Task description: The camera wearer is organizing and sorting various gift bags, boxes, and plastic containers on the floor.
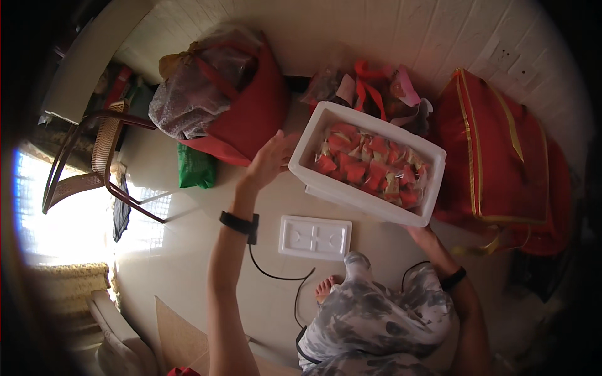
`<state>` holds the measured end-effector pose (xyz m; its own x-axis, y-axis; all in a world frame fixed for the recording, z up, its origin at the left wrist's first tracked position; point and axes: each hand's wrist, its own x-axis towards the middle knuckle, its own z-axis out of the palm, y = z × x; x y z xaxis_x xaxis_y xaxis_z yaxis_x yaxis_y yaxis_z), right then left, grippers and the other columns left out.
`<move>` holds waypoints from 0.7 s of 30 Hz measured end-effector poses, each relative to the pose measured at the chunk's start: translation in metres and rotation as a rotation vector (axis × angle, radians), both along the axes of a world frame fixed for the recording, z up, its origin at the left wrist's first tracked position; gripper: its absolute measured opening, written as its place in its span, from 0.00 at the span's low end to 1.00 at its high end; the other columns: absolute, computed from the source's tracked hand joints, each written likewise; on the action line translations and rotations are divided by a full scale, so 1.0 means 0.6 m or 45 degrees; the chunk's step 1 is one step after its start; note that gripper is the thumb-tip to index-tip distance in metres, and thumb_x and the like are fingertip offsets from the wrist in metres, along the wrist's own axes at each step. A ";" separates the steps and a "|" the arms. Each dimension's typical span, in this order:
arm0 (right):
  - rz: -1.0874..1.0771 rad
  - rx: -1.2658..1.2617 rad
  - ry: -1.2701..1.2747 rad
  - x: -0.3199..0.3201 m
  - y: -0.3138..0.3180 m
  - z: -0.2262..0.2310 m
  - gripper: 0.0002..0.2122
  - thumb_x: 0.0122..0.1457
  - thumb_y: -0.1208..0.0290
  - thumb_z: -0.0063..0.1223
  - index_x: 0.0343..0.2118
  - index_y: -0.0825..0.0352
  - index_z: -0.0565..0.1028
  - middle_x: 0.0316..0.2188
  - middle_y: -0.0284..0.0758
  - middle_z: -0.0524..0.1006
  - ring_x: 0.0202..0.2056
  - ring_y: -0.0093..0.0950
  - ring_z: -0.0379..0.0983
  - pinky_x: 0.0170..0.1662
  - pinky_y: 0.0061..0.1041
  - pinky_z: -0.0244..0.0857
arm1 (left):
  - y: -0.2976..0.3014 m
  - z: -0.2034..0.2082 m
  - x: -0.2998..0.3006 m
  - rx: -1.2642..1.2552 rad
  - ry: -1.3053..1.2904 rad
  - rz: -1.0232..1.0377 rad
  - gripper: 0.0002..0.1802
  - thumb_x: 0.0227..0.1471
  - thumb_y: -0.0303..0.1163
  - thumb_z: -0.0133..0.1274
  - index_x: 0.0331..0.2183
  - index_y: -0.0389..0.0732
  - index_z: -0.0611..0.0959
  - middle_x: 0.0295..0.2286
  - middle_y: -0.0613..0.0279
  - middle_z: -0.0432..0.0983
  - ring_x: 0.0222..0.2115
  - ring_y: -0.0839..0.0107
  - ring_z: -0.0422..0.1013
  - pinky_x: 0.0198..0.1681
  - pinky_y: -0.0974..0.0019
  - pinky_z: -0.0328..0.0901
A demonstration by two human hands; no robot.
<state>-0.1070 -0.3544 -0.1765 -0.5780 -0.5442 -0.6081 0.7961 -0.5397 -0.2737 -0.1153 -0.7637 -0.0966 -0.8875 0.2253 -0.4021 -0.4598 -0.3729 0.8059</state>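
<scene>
A white foam box (370, 212) is tilted in front of me, its top uncovered. Inside it lie many small red and cream packets (376, 166) in clear wrapping. My left hand (271, 160) is at the box's left end, thumb up and fingers against its side. Beneath the near right corner, my right hand (421, 234) supports the box; most of its fingers are hidden under it. On the floor below the box lies a white foam lid (315, 237) with a moulded, divided face.
A red bag (254, 106) with plastic-wrapped contents stands at the back left, beside a green packet (195, 167). To the right is a large red bag with gold trim (501, 150). Several small bags (376, 94) sit by the wall. A chair (103, 153) stands left.
</scene>
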 end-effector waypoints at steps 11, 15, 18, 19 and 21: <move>-0.195 -0.202 -0.189 -0.015 -0.059 -0.016 0.28 0.57 0.44 0.34 0.55 0.57 0.62 0.54 0.36 0.63 0.53 0.31 0.62 0.53 0.41 0.57 | 0.070 -0.385 0.091 -1.102 0.746 0.118 0.20 0.56 0.41 0.43 0.46 0.39 0.70 0.40 0.58 0.72 0.43 0.63 0.67 0.46 0.65 0.62; -0.235 -0.149 -0.049 -0.020 -0.048 -0.023 0.27 0.57 0.45 0.34 0.55 0.57 0.62 0.54 0.36 0.63 0.53 0.31 0.61 0.53 0.42 0.57 | 0.096 -0.420 0.074 0.836 -0.222 0.521 0.15 0.50 0.25 0.50 0.42 0.35 0.71 0.36 0.53 0.72 0.41 0.61 0.68 0.44 0.61 0.63; -0.147 -0.275 -0.012 0.007 -0.130 -0.003 0.27 0.57 0.45 0.34 0.55 0.57 0.62 0.54 0.36 0.63 0.53 0.32 0.61 0.54 0.42 0.56 | -0.062 -0.483 0.199 -1.568 1.086 0.210 0.16 0.45 0.19 0.52 0.39 0.32 0.71 0.34 0.45 0.71 0.37 0.50 0.69 0.41 0.56 0.64; -0.186 -0.218 0.033 -0.003 -0.105 -0.011 0.27 0.57 0.45 0.34 0.55 0.56 0.62 0.54 0.36 0.63 0.53 0.32 0.61 0.54 0.42 0.56 | -0.028 -0.487 0.181 -1.540 1.051 0.176 0.16 0.45 0.19 0.52 0.39 0.32 0.71 0.34 0.45 0.71 0.37 0.50 0.69 0.41 0.56 0.64; -0.257 -0.117 0.119 -0.014 -0.066 -0.025 0.27 0.58 0.45 0.34 0.55 0.56 0.62 0.54 0.35 0.63 0.53 0.32 0.61 0.54 0.43 0.56 | 0.029 -0.483 0.142 -1.345 0.977 0.146 0.16 0.45 0.19 0.52 0.39 0.33 0.71 0.34 0.45 0.71 0.37 0.50 0.69 0.41 0.56 0.64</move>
